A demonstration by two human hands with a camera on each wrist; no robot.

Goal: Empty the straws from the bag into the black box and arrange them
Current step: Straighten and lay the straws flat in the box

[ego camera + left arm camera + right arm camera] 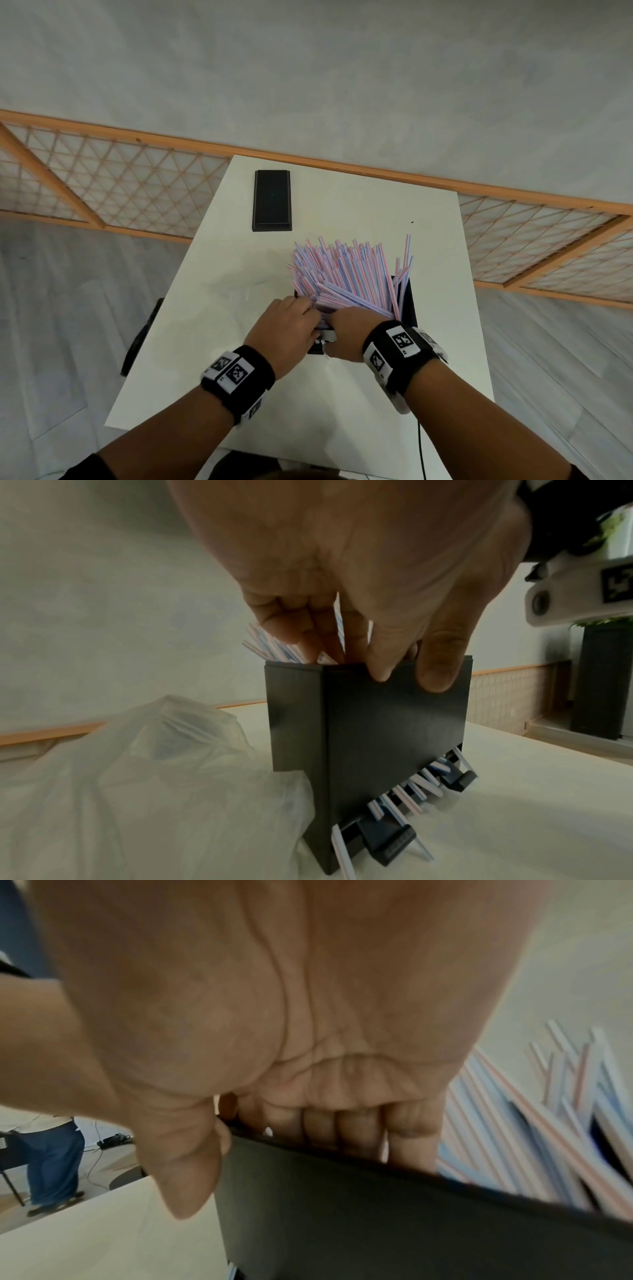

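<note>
Straws (346, 274), thin pink-and-blue striped plastic ones, standing as a leaning, fanned mass in tall black rectangular plastic box (377, 723) near middle of white table (445, 342). Upper ends splayed well above rim and tilted away from wearer; a few lower ends poking out through slot at box's foot, as seen from left wrist. Left hand (291, 322) at near-left of box mouth, fingers (308, 631) curled down among straws; whether any are actually pinched, cannot tell. Right hand (352, 329) hooked over near wall, fingers (356, 1126) dipped inside against straws, thumb outside on black face, so gripping wall rather than a straw. Crumpled clear plastic bag (143, 777) slumped on table just left of box, touching its base, apparently emptied. Flat black rectangular lid (272, 200) lying well apart at far end of table.

Likely risks: box tipping forward, given top-heavy lean of bundle and downward push from both hands; more straws slipping out through bottom slot onto table; bent or kinked straws if pressed down while crossed; loose ones at far-right edge spilling over rim.
</note>
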